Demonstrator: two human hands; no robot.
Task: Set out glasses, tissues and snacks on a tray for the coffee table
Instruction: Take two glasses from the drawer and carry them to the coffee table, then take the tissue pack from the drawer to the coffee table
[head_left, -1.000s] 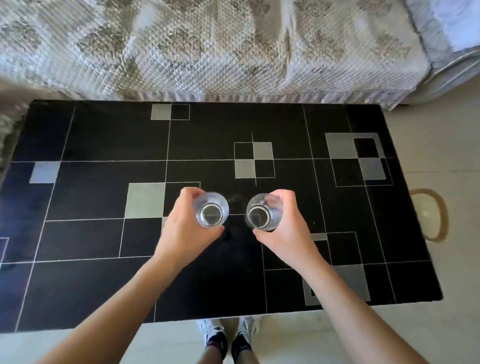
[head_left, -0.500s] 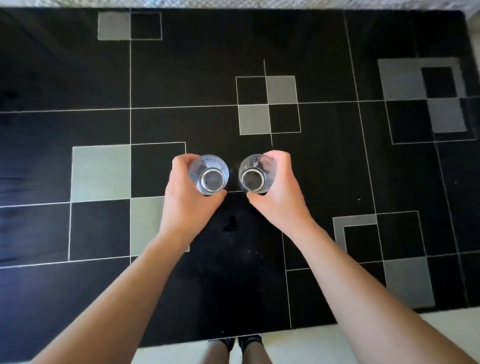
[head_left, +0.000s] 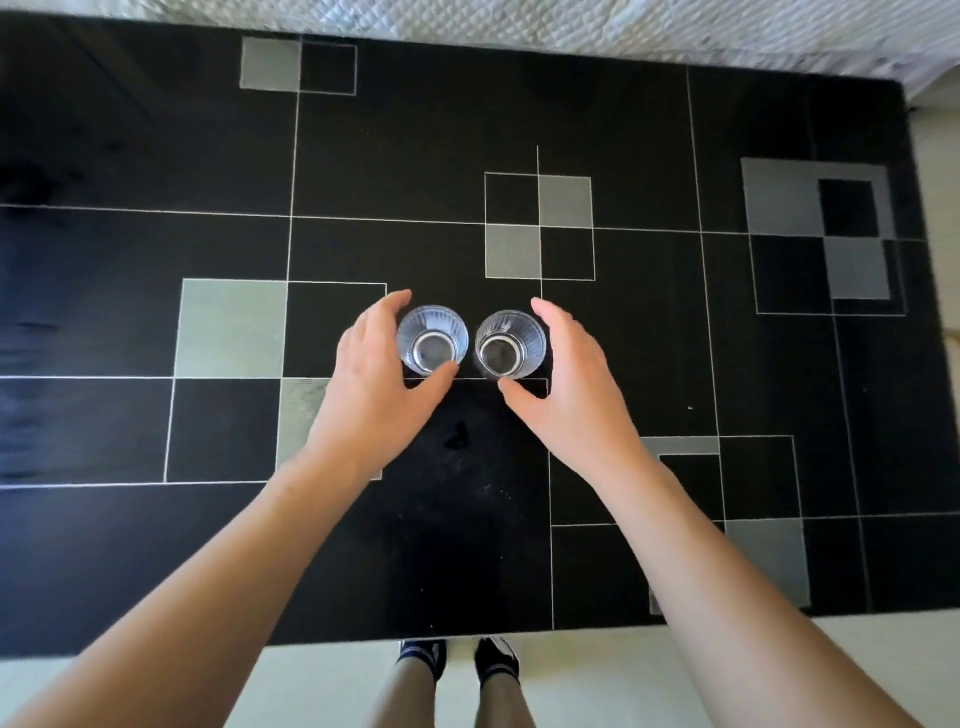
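Two clear ribbed glasses stand upright side by side on the black coffee table, seen from above. My left hand cups the outer side of the left glass; its fingers are spread loosely and its thumb tip sits at the glass's near edge. My right hand mirrors it round the right glass, fingers straightened and just off the rim. Neither hand grips its glass. No tray, tissues or snacks are in view.
The table top is black with grey squares and thin white lines. A quilted pale sofa cover runs along its far edge. Pale floor and my feet show at the near edge.
Both hands held the glasses above the table earlier. Now the glasses stand on the table and the fingers of both hands have opened off them.
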